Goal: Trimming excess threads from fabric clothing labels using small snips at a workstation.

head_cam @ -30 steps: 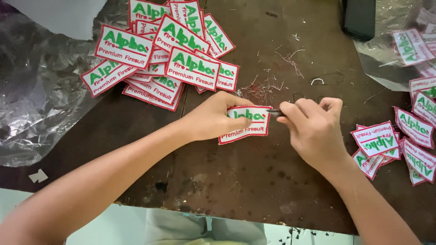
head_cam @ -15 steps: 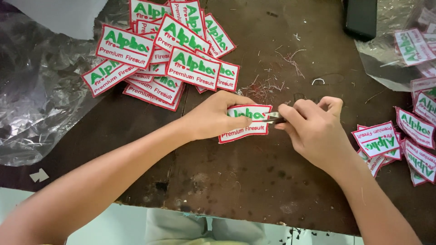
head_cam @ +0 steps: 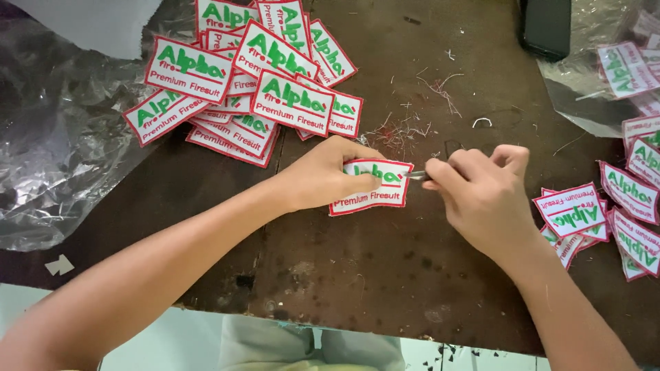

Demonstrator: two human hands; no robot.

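Left hand (head_cam: pixel 323 175): closed on the white, red-edged patch (head_cam: pixel 375 189), which is pinned to mid-table.
Right hand (head_cam: pixel 485 196): curled round a small metal tool (head_cam: pixel 417 176), its tip touching the patch's right edge.
Open room: bare tabletop (head_cam: pixel 385 275) is left toward the near edge, between patch piles (head_cam: pixel 247 82).

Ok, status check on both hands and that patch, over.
Left hand pins white red-edged embroidered patch to brown table. Right hand holds small metal tool at patch's edge. Thread scraps nearby, nothing blocking.
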